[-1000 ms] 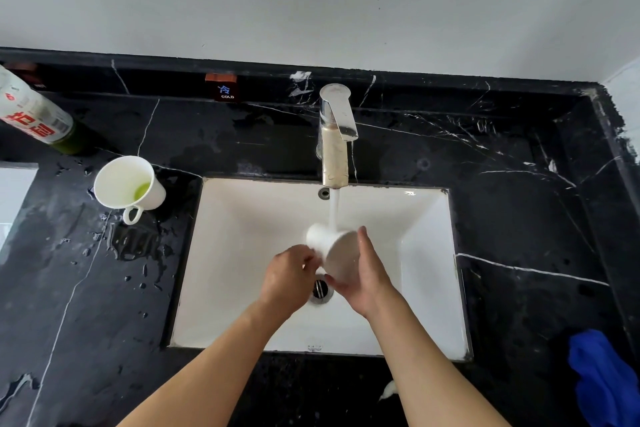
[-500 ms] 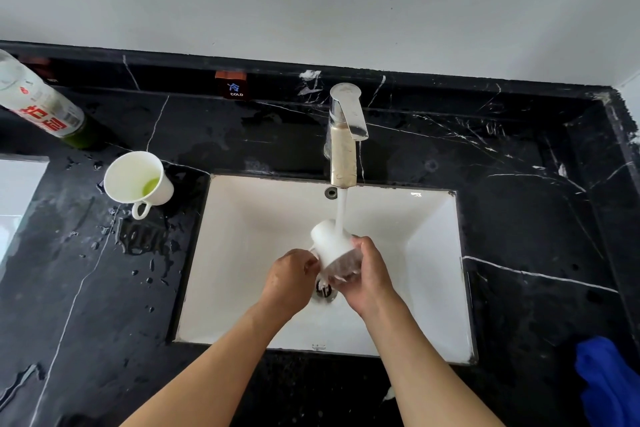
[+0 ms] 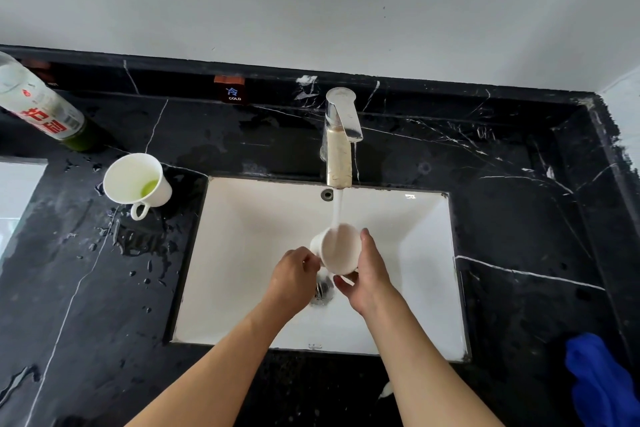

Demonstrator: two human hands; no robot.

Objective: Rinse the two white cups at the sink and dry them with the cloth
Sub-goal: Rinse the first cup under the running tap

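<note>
Over the white sink (image 3: 249, 253) I hold a white cup (image 3: 337, 248) under the running stream from the tap (image 3: 341, 135). Water pours into its mouth, which faces up towards the tap. My right hand (image 3: 369, 274) wraps the cup's right side and base. My left hand (image 3: 294, 272) pinches it at the left, by the handle side. A second white cup (image 3: 136, 184) stands upright on the wet black counter left of the sink, with a little green liquid inside. A blue cloth (image 3: 602, 381) lies at the lower right counter edge.
A bottle (image 3: 41, 107) with red lettering lies tilted at the back left. Water drops and a puddle (image 3: 138, 239) cover the counter between the second cup and the sink. A raised black ledge and wall run along the back and right.
The cup has turned from lying on its side to mouth up under the stream, and water now runs into it. Both hands stay on it.
</note>
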